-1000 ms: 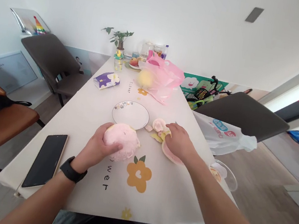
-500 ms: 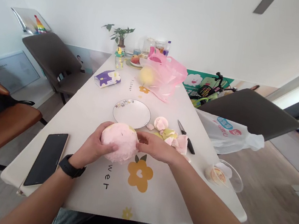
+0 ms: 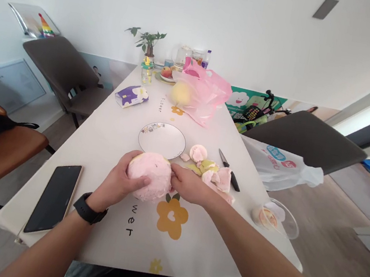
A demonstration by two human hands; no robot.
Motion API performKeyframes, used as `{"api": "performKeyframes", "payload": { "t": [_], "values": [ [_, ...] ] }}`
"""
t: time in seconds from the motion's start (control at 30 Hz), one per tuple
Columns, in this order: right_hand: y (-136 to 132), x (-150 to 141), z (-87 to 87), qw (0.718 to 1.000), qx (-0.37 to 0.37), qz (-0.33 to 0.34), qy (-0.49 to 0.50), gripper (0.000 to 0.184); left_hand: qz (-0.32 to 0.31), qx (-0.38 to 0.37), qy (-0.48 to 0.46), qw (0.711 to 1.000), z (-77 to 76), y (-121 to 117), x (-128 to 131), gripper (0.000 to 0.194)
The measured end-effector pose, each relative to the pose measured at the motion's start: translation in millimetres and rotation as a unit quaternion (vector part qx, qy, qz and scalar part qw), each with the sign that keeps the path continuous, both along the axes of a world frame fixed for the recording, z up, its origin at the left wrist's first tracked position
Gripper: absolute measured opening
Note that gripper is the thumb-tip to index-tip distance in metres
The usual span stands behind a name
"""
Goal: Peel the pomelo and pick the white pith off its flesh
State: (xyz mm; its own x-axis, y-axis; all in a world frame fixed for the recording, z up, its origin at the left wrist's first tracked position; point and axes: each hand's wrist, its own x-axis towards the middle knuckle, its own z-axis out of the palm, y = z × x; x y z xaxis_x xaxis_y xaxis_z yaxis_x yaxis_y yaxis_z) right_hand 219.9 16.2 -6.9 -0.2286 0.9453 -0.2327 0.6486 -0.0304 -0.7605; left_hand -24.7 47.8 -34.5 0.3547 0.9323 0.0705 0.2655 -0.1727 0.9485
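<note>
Pink-skinned pomelo point(image 3: 152, 176) sits on the tabletop point(image 3: 195, 246), just in front of the plate's edge, held by both hands. Outer rind is mostly off: only a yellowish patch shows at the top rim, and the rest is pink pith, ragged at the lower edge. Not peeled down to segments; no flesh visible.

Left hand point(image 3: 116, 183) is wrapped around the near-left side, fingers spread, holding the fruit. Right hand point(image 3: 190, 186) is reaching in from the right, fingertips point(image 3: 174, 170) on the fruit's side; can't tell if they're pinching anything.

Peel scraps point(image 3: 216, 177) are piled just right of the fruit, pink and yellow. Paring knife point(image 3: 230, 172) lies beside them, black handle, nobody holding it. White plate point(image 3: 161, 140) has nothing on it.
</note>
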Motion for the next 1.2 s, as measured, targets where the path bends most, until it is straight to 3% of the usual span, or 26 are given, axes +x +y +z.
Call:
{"api": "performKeyframes", "payload": {
  "t": [0.17, 0.33, 0.6, 0.77, 0.93, 1.03, 1.13, 1.2],
  "values": [
    [6.1, 0.6, 1.7, 0.998, -0.024, 0.037, 0.036, 0.028, -0.011, -0.008, -0.016, 1.0, -1.0, 0.0, -5.8, 0.074],
    [9.4, -5.8, -7.2, 0.999, 0.024, -0.027, 0.024, 0.025, 0.022, 0.005, -0.021, 1.0, -4.1, -7.4, -2.5, 0.072],
    [12.0, -10.2, -29.0, 0.966, -0.059, -0.118, 0.223, 0.019, 0.046, 0.03, 0.003, 0.998, -1.8, -7.8, 10.9, 0.069],
    [1.3, -8.0, -31.3, 0.967, -0.049, -0.112, 0.225, 0.03, 0.039, 0.05, 0.01, 0.998, -4.9, -9.9, 7.6, 0.069],
    [-13.2, -4.5, -12.0, 0.988, -0.033, -0.067, 0.139, 0.021, -0.026, 0.056, -0.048, 0.997, -11.3, -10.6, -3.6, 0.076],
    [-16.0, -5.9, 2.0, 0.995, 0.032, -0.077, 0.059, 0.015, -0.049, 0.07, -0.038, 0.996, -10.0, -9.7, -5.4, 0.08],
    [-19.3, -11.0, 17.0, 0.981, 0.135, -0.073, -0.114, 0.019, -0.076, 0.068, 0.012, 0.995, -0.9, -10.8, -2.3, 0.091],
    [-24.4, -15.9, 26.1, 0.959, 0.157, -0.045, -0.232, 0.021, -0.095, 0.081, 0.058, 0.991, 9.7, -13.3, 1.8, 0.098]
  ]
}}
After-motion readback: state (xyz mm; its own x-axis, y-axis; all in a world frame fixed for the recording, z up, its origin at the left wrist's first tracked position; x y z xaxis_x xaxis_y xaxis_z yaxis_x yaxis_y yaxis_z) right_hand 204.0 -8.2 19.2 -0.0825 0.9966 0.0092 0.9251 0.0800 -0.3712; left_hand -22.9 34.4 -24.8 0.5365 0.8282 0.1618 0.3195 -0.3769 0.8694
